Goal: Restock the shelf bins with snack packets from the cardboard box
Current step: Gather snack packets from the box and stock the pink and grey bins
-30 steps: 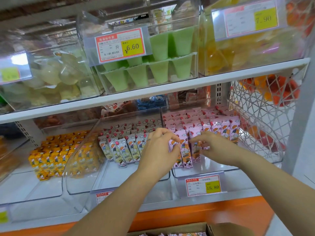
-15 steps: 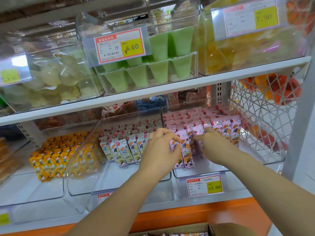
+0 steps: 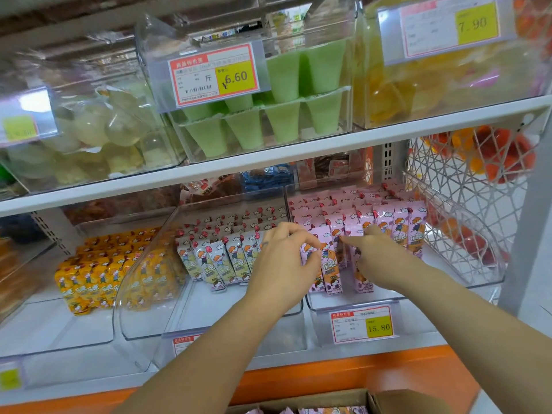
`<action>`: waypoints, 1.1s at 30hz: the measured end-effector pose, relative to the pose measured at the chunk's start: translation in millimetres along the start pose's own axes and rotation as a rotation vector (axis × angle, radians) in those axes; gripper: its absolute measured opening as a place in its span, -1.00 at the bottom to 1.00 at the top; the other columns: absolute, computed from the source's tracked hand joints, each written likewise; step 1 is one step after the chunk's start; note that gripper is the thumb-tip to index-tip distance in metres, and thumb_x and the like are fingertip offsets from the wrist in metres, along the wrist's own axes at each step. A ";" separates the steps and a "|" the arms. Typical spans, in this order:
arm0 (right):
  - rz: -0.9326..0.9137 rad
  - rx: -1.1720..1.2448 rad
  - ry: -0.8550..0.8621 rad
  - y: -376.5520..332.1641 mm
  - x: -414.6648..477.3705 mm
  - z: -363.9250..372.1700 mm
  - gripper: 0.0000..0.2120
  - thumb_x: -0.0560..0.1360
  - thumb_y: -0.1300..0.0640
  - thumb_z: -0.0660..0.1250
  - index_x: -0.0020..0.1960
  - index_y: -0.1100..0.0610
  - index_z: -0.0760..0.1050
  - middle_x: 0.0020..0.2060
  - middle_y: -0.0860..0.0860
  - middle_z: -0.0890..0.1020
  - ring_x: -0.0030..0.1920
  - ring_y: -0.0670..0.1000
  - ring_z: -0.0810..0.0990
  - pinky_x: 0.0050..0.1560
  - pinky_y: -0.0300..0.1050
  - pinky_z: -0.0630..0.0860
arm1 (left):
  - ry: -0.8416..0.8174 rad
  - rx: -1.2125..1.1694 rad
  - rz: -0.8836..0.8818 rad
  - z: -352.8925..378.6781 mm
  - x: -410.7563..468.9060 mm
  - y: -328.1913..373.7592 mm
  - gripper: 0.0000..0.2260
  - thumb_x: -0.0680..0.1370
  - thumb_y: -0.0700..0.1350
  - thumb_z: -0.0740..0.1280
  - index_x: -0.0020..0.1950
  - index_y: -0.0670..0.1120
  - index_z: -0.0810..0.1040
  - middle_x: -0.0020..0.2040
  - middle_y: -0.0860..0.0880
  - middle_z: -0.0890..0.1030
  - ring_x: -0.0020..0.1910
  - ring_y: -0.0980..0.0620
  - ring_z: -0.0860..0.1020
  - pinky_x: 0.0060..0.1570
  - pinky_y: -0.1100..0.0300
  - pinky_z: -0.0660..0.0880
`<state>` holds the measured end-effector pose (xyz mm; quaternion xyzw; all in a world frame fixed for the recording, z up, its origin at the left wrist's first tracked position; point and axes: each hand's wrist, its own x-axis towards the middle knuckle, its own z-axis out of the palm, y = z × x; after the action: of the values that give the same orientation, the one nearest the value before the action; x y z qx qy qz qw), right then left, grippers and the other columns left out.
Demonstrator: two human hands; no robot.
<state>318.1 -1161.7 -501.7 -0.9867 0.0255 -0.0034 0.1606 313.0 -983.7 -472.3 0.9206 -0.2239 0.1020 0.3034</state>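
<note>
Packets (image 3: 329, 265) — pink, between hands, touching both | left hand (image 3: 280, 261) fingers curled on one | right hand (image 3: 379, 261) grip unclear

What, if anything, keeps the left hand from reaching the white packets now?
Probably nothing, so yes: the left hand pinches at the pink packets, the white packets stand right beside it, and their bin is open on top.

Left hand (image 3: 283, 261) pinches upright pink cartoon-printed snack packets (image 3: 398, 222) in the clear plastic shelf bin (image 3: 358, 303); right hand (image 3: 378, 259) touches them.
</note>
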 end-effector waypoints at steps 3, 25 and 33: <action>-0.015 -0.021 0.023 2.3 -0.8 0.1 -0.38 0.53 0.36 0.17 0.51 -0.03 0.16 0.35 0.18 0.20 0.14 0.14 0.51 0.11 -0.07 0.47 | 0.006 0.010 0.000 0.8 -0.3 -0.3 -0.90 0.57 -0.04 0.28 0.03 0.07 0.57 0.18 0.16 0.39 0.28 0.17 0.23 0.11 0.29 0.20; -0.038 0.034 -0.024 10.2 -14.0 -14.0 -0.36 0.54 0.27 0.23 0.51 -0.13 0.11 0.44 0.15 0.12 0.23 0.14 0.47 0.15 -0.14 0.41 | 0.011 0.007 0.007 1.2 -1.5 -1.0 -0.90 0.57 -0.05 0.28 0.04 0.05 0.57 0.19 0.14 0.40 0.29 0.16 0.24 0.14 0.29 0.20; -0.167 0.060 0.235 -7.5 -52.3 -33.2 -0.54 0.55 0.16 0.25 0.42 -0.08 0.33 0.35 0.02 0.35 0.29 0.07 0.40 0.21 -0.04 0.42 | 0.066 0.031 0.046 -6.5 -12.9 5.9 -0.89 0.56 -0.07 0.29 0.05 0.04 0.58 0.20 0.11 0.41 0.29 0.12 0.28 0.13 0.32 0.18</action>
<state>265.7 -1162.3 -467.7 -0.9729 -0.0380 -0.1331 0.1850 298.5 -979.4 -468.3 0.9158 -0.2334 0.1428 0.2941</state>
